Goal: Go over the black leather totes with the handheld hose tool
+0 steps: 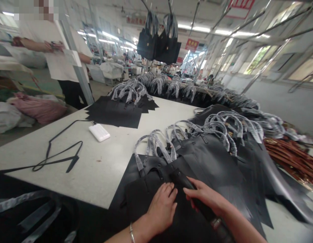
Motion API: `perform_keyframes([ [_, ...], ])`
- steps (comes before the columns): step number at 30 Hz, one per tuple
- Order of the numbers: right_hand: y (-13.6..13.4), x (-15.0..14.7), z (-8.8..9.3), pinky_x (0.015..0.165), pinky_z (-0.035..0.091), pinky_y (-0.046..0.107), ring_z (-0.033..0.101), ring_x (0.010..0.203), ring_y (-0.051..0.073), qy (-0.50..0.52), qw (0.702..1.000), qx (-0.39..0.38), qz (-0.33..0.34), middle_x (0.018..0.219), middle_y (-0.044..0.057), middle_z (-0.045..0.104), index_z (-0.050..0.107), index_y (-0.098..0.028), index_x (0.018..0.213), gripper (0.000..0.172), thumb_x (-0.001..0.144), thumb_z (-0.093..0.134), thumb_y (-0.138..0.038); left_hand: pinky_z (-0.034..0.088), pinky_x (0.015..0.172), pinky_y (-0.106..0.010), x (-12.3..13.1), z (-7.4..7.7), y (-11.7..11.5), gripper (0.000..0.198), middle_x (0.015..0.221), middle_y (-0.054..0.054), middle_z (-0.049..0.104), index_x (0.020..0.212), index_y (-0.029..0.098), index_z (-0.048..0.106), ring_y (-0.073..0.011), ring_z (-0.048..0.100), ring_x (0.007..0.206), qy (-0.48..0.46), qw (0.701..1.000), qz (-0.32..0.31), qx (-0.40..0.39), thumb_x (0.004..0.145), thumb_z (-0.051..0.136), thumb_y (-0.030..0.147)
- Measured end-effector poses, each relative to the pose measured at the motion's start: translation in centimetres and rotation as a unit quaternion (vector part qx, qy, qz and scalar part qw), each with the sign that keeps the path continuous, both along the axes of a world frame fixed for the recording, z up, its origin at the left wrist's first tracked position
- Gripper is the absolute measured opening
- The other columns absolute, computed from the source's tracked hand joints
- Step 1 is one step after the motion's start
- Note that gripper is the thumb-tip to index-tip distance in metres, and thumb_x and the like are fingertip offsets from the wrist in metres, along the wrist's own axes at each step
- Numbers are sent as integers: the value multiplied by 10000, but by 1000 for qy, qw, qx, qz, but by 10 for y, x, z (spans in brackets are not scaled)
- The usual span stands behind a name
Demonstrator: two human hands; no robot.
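The left hand (163, 206) lay on a black bag (139, 190), fingers bent, grip undeterminable; the right hand (203, 195) gripped a long black object (206, 212).

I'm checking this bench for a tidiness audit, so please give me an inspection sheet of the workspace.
Surface: pale tabletop, partly covered by black pieces, with a small brownish mark.
Job's things: black bag piece under the hands; more black bags with wrapped handles spread beside it.
Clutter: white box on the tabletop; brown straps heaped at the picture's right.
Hands: left hand rests on the bag piece, fingers bent; right hand grips a dark elongated item, its type unclear.
Cables: black strip looped near the box; cord or strap, cannot tell.
Surroundings: hanging bags; a standing person; pink sack.
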State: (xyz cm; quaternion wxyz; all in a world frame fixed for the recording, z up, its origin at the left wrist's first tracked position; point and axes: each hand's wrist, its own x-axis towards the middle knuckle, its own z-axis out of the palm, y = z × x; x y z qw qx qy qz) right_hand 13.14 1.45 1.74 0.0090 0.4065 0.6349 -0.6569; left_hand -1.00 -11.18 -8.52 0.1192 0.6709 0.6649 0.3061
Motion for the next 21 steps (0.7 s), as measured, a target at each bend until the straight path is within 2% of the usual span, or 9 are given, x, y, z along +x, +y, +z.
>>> perform_keyframes([
  [7, 1, 20, 7, 426, 433, 178, 576, 475, 93, -45, 998, -36, -19, 676, -36, 608, 476, -187, 1284, 565, 802, 651, -423, 277, 1169, -453, 2, 5, -5, 442, 1342, -86, 544, 1309, 207, 527, -249, 466, 1261, -32, 999, 25, 10, 873, 526, 276],
  [9, 1, 18, 6, 420, 432, 182, 575, 472, 96, -46, 998, -42, -22, 674, -30, 612, 477, -171, 1276, 559, 810, 640, -433, 274, 1167, -454, 2, 7, -5, 432, 1323, -91, 557, 1299, 200, 535, -250, 476, 1248, -31, 999, 22, 13, 875, 525, 282],
  [11, 1, 7, 3, 408, 428, 195, 565, 457, 100, -37, 999, -7, -24, 675, -32, 609, 471, -157, 1291, 599, 795, 649, -440, 282, 1162, -457, 1, 6, -3, 430, 1309, -94, 570, 1294, 197, 536, -248, 491, 1233, -21, 999, 19, 14, 872, 535, 284],
  [14, 0, -12, 1, 428, 445, 229, 547, 445, 113, -7, 994, 102, -47, 631, -58, 585, 387, -151, 1395, 742, 779, 653, -468, 328, 1136, -455, 3, -2, -2, 437, 1332, -101, 563, 1301, 195, 524, -253, 502, 1237, 12, 1000, 20, 21, 875, 554, 287],
  [16, -4, -17, 4, 461, 459, 246, 543, 451, 125, 6, 988, 145, -43, 568, -73, 567, 312, -141, 1455, 808, 798, 636, -482, 373, 1103, -454, 6, -12, -4, 435, 1363, -118, 543, 1319, 178, 508, -269, 494, 1262, 52, 998, 24, 35, 895, 541, 272],
  [18, -8, -14, 11, 466, 454, 241, 552, 459, 125, 4, 992, 126, -21, 572, -68, 576, 303, -146, 1469, 809, 809, 633, -478, 411, 1070, -443, 9, -22, -7, 400, 1360, -131, 547, 1314, 154, 511, -278, 504, 1259, 98, 993, 26, 57, 920, 504, 226],
  [21, -13, -4, 19, 441, 441, 214, 572, 472, 102, 1, 999, 40, 15, 698, -45, 608, 386, -192, 1433, 734, 801, 657, -449, 466, 1010, -381, 12, -33, -13, 334, 1256, -122, 624, 1248, 134, 561, -251, 596, 1137, 142, 986, 2, 85, 928, 467, 153],
])
